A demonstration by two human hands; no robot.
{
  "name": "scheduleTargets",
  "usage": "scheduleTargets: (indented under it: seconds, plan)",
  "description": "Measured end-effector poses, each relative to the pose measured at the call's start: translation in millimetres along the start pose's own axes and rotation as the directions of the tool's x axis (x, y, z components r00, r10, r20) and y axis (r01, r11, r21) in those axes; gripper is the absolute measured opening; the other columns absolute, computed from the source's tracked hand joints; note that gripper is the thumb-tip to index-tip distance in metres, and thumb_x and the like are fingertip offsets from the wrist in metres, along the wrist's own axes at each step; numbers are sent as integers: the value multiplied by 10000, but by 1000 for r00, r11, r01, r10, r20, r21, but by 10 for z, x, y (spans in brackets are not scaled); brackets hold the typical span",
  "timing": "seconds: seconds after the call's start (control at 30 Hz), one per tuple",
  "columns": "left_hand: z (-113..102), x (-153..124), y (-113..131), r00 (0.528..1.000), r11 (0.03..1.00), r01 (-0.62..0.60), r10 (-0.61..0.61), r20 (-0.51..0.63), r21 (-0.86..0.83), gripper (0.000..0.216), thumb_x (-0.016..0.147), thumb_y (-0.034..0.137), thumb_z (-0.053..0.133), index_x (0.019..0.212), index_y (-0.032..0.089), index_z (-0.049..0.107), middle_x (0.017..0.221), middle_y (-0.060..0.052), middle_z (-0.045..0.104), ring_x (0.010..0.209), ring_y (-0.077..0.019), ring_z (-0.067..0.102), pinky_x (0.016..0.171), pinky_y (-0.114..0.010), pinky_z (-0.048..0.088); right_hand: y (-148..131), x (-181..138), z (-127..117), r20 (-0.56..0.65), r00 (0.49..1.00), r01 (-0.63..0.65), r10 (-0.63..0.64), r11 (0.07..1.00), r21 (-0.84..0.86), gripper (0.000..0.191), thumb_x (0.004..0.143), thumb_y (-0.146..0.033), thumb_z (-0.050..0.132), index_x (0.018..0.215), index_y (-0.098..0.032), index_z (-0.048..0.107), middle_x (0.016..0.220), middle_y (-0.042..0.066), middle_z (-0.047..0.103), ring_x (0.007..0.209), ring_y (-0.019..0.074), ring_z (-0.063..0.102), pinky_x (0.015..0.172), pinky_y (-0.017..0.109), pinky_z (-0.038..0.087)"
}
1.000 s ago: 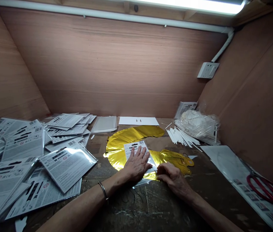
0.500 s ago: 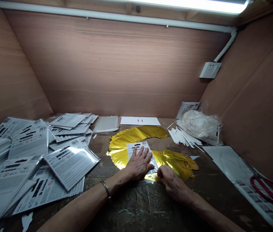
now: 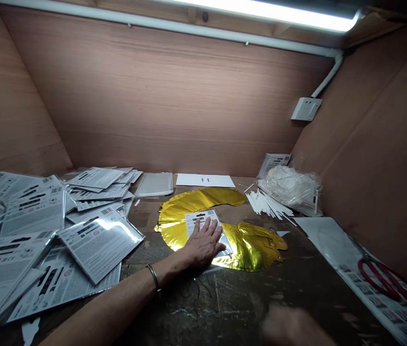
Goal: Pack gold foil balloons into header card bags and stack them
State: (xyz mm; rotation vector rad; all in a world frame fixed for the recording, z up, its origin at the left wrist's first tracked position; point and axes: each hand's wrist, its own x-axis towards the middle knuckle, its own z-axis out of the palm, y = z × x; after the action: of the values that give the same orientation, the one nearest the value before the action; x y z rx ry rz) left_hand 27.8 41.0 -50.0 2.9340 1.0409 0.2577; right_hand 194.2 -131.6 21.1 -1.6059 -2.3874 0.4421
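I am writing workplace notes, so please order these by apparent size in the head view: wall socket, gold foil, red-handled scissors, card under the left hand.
1. Gold foil
2. Red-handled scissors and card, not ranked: the left hand covers part of the card
3. Wall socket

red prohibition signs on cards

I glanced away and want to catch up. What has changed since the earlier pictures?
The right hand has left the near edge of the gold foil and drawn back toward the person; it is blurred now. The left hand stays flat on the printed card, which still lies on the foil.
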Motion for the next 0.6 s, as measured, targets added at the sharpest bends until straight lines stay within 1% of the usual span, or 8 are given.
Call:
scheduleTargets:
  seconds: [0.03,0.1,0.17,0.2,0.27,0.37,0.5,0.6]
  plan:
    - [-8,-2,4,1000,1000,2,-2,-2,0,564,812,492,99,1242,157,246,1325,-116,218,1220,-283,63,937,-515,34,61,105,10,-49,999,-22,20,998,-50,180,800,-239,402,699,-216,549,727,36,561,676,155,495,569,273,362]
    - [-27,-10,11,1000,1000,3,-3,-5,-2,560,814,488,100,1242,156,245,1323,-115,222,1221,-277,65,940,-507,45,173,357,71,-206,978,-86,37,968,-234,211,794,-210,392,629,-194,522,639,42,546,635,170,478,553,288,313]
    - [-43,-22,15,1000,1000,1,-1,-6,-5,563,814,489,96,1243,155,242,1324,-115,219,1222,-275,63,943,-503,49,260,591,166,-259,966,-83,-13,931,-356,194,775,-176,415,607,-181,511,622,46,551,626,174,473,536,283,280]
    - [-48,-27,15,1000,1000,0,0,-6,-5,565,813,490,94,1243,155,240,1325,-115,216,1222,-275,60,943,-504,47,294,684,216,-264,964,-71,-36,920,-385,181,766,-161,427,606,-176,511,625,47,557,628,174,473,532,279,270]
    - [-49,-34,10,1000,1000,-4,4,-5,-8,566,812,493,90,1244,159,237,1329,-110,210,1223,-274,53,944,-504,39,347,808,305,-294,955,-78,-47,913,-399,164,755,-153,450,604,-170,511,612,43,557,623,172,472,531,275,260]
    - [-39,-33,-3,1000,1000,-13,13,4,-17,573,808,500,90,1246,158,233,1332,-109,202,1222,-279,47,943,-506,42,402,884,382,-349,937,-121,-25,913,-390,177,758,-168,461,586,-164,502,581,42,543,606,172,464,527,278,249]
    - [-29,-20,-11,1000,1000,14,-14,15,-11,577,812,491,93,1250,139,222,1333,-119,191,1220,-291,36,937,-516,49,438,904,389,-341,939,-110,-36,911,-398,207,780,-164,416,595,-164,511,602,59,539,633,189,455,533,288,255]
    - [-32,-14,-11,1000,1000,17,-16,19,-8,578,810,496,95,1250,144,223,1333,-114,194,1221,-285,36,940,-513,47,461,863,321,-331,943,-81,-16,958,-276,160,784,-157,399,707,-165,539,662,55,541,669,183,458,569,278,303]
